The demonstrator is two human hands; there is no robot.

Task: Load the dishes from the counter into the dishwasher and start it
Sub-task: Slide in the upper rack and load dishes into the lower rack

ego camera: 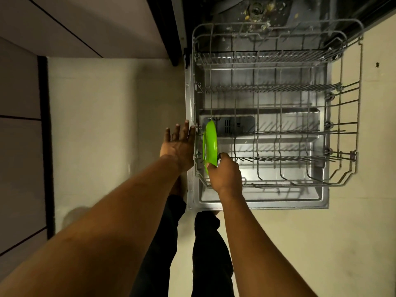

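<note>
The person stands over the open dishwasher, both bare arms stretched down toward it; the grey wire lower rack [300,184] sits out over the lowered stainless-steel door [257,203], its rows of thin tines running across from side to side. The right hand [225,174] grasps a bright green round plate [211,142] by its near edge, thumb on one face and fingers curled round the other; the plate stands on edge, nearly upright, inside the rack at its near left corner, just beside the rack's left wall. I cannot tell whether its lower rim rests between the tines or is carried by the hand alone. The left hand [179,146] is released and holds nothing, palm down, fingers straight and a little spread; it hangs just outside the rack's left wall, the fingertips close to the wire, though contact is not clear. Through the wires a grey plastic detergent compartment [233,125] shows in the door. Behind the rack, the dark floor of the dishwasher tub [257,9] is scattered with bits of food debris around the drain. A pale smooth kitchen floor [107,125] lies to the left, bordered by flat light cabinet fronts [19,82]; the person's black trousers [205,254] show between the arms.
</note>
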